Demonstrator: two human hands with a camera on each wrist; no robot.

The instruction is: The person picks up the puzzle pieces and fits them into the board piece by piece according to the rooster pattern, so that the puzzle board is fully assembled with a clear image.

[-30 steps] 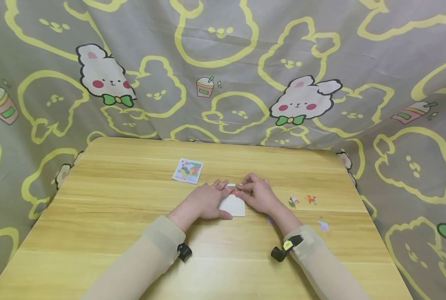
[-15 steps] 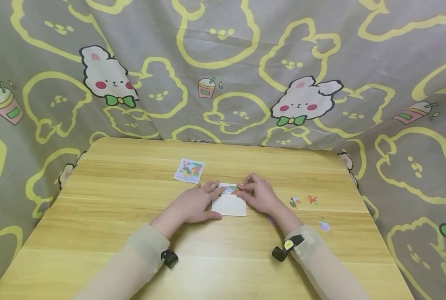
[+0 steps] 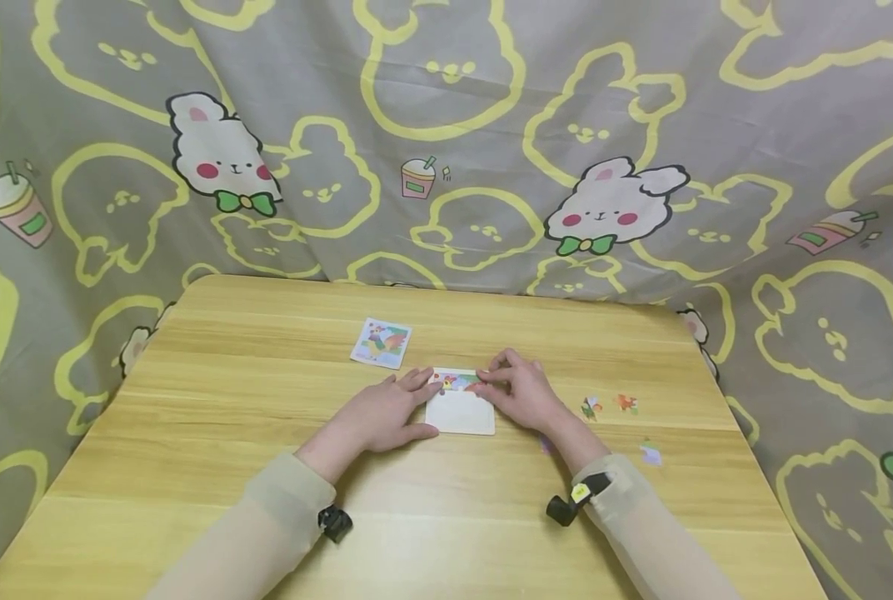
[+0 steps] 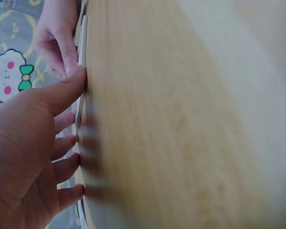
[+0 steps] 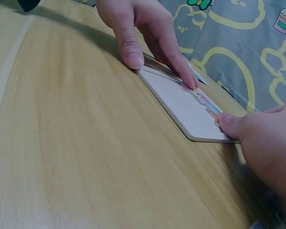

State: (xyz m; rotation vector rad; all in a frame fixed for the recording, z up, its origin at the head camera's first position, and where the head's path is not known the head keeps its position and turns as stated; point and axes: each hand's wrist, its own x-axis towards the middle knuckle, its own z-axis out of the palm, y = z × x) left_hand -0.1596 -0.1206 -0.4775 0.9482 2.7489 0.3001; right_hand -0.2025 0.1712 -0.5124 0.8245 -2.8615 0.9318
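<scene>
A small white puzzle board lies flat between the two hands. A strip of joined colourful puzzle pieces fills its far part, while the near part is bare white. My left hand rests at the board's left side with straight, spread fingers, the thumb at the near corner and a fingertip touching the strip's left end. At the far right corner, my right hand holds the board between thumb and curled index finger. In the right wrist view its thumb lies over the strip's reddish right end.
A square picture card of a colourful bird lies beyond the left hand. Right of the right hand are loose puzzle pieces: a green one, an orange one and a lilac one. Another is partly hidden by the right wrist.
My left hand has drawn back to the left, off the strip onto the board's left edge, uncovering more of the pieces and bare board. The right hand stays at the far right corner.
</scene>
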